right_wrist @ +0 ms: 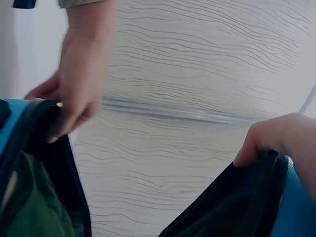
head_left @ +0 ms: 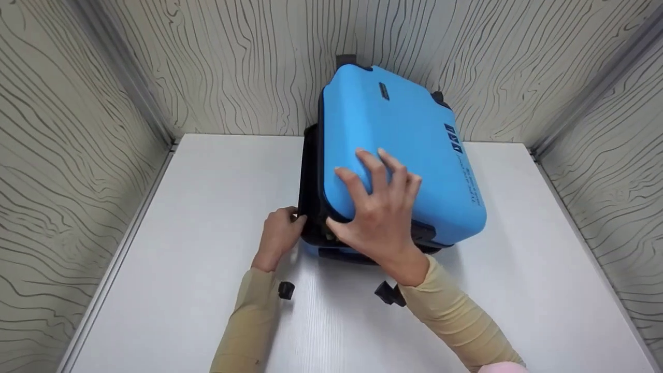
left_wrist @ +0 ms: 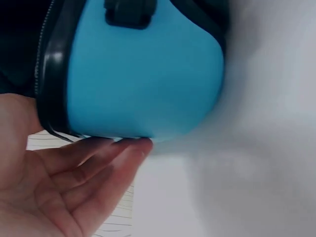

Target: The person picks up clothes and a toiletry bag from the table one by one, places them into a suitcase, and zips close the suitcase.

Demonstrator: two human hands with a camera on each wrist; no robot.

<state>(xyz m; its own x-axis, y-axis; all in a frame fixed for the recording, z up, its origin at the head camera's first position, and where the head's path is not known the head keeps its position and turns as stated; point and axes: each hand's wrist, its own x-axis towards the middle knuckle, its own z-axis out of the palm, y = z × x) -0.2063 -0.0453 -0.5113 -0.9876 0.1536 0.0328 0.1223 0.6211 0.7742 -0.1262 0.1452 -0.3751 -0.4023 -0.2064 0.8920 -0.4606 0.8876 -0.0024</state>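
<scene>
A blue hard-shell suitcase (head_left: 404, 145) stands partly open on the white table in the head view, its lid tilted up over the lower shell. My right hand (head_left: 380, 217) holds the lid at its near left corner, fingers spread over the blue face and thumb at the black rim. At the lower shell's left corner, my left hand (head_left: 279, 233) pinches the rim, thumb inside. The left wrist view has that shell's blue side (left_wrist: 143, 79) against my fingertips (left_wrist: 140, 145). Green cloth (right_wrist: 37, 197) lies inside the lower shell in the right wrist view.
The white table (head_left: 207, 181) is enclosed by wood-grain panels, with the back panel (head_left: 248, 67) close behind the suitcase. Small black pieces (head_left: 286, 290) show beside both forearms. Something pink (head_left: 502, 368) shows at the bottom edge.
</scene>
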